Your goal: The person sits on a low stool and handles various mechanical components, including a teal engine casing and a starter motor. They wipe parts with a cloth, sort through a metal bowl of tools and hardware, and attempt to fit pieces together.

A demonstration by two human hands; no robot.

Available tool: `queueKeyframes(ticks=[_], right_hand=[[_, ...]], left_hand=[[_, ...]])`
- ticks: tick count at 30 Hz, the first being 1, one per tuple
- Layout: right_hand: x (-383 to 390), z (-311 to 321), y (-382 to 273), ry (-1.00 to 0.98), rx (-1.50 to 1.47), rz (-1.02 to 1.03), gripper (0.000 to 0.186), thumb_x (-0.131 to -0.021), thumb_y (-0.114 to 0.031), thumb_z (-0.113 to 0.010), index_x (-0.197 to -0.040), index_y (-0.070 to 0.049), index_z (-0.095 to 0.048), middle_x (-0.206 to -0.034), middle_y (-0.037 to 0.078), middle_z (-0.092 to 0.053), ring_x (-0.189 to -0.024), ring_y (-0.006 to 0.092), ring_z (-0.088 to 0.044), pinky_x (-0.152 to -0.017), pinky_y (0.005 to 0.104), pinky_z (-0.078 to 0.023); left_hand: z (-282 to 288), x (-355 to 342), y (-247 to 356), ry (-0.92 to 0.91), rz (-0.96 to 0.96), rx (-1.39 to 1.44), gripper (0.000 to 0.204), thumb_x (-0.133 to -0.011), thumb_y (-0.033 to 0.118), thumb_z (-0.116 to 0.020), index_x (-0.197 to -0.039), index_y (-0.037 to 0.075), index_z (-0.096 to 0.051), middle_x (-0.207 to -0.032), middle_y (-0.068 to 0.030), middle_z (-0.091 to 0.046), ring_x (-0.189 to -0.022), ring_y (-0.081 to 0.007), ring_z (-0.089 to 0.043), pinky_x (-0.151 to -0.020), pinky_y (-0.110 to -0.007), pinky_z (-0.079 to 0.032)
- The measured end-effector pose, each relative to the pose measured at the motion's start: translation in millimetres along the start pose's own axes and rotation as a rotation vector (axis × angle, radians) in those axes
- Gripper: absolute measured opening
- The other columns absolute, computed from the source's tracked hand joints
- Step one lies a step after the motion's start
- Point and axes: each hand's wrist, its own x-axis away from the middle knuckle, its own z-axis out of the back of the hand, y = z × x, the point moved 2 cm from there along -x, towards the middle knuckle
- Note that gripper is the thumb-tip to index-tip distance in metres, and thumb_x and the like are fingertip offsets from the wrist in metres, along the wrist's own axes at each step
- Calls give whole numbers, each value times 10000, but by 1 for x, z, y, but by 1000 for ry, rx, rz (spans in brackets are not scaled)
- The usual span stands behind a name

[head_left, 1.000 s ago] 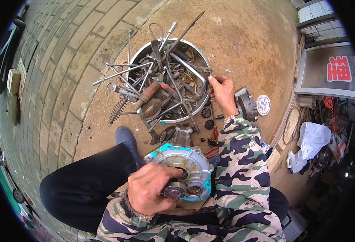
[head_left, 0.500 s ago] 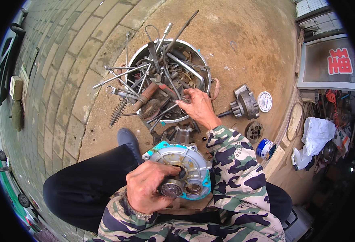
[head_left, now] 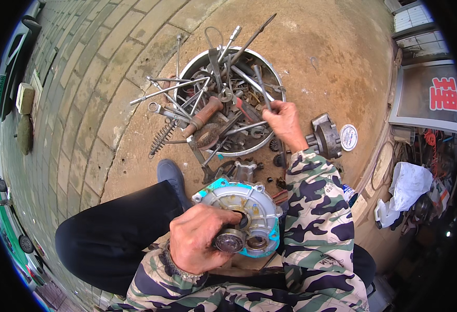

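My left hand (head_left: 192, 239) is closed around a round metal bearing (head_left: 229, 241), its fingertips over a dark opening in the housing cover. That grey metal housing cover (head_left: 257, 203) lies in front of me, with turquoise sealant along its rim. My right hand (head_left: 285, 125) pinches a long dark metal rod (head_left: 260, 80) at the right rim of the tool basin. The rod slants up across the basin; my fingers hide its middle. The metal basin (head_left: 279, 78) is heaped with tools, among them a wooden-handled hammer (head_left: 203, 115) and a wire brush (head_left: 207, 136).
A coil spring (head_left: 162, 138) and wrench ends stick out over the basin's left side. To its right lie a grey metal motor part (head_left: 326, 136) and a white round lid (head_left: 348, 137). Small metal parts (head_left: 244, 170) lie between basin and cover. A framed sign (head_left: 428, 93) stands at far right.
My right hand has moved right from inside the basin to its rim, now with the rod in its fingers. The whole view has shifted slightly. My left hand keeps its hold.
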Motion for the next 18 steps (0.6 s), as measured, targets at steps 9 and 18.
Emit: queueKeyframes(ticks=[9, 18], right_hand=[[-4, 57, -24, 231, 289, 155, 400, -990, -289, -640, -815, 67, -587, -631, 95, -589, -631, 191, -592, -598, 410, -440], [4, 56, -54, 196, -149, 41, 401, -1034, -297, -605, -848, 59, -618, -619, 186, -580, -619, 373, -642, -619, 468, -479]], left_hand=[[0, 0, 1, -31, 15, 9, 413, -595, 50, -834, -993, 24, -729, -988, -86, -772, -905, -260, -741, -802, -356, -594], [0, 1, 0, -25, 3, -4, 401, -599, 52, -837, -982, 20, -724, -992, -88, -774, -909, -260, -744, -804, -357, -595]])
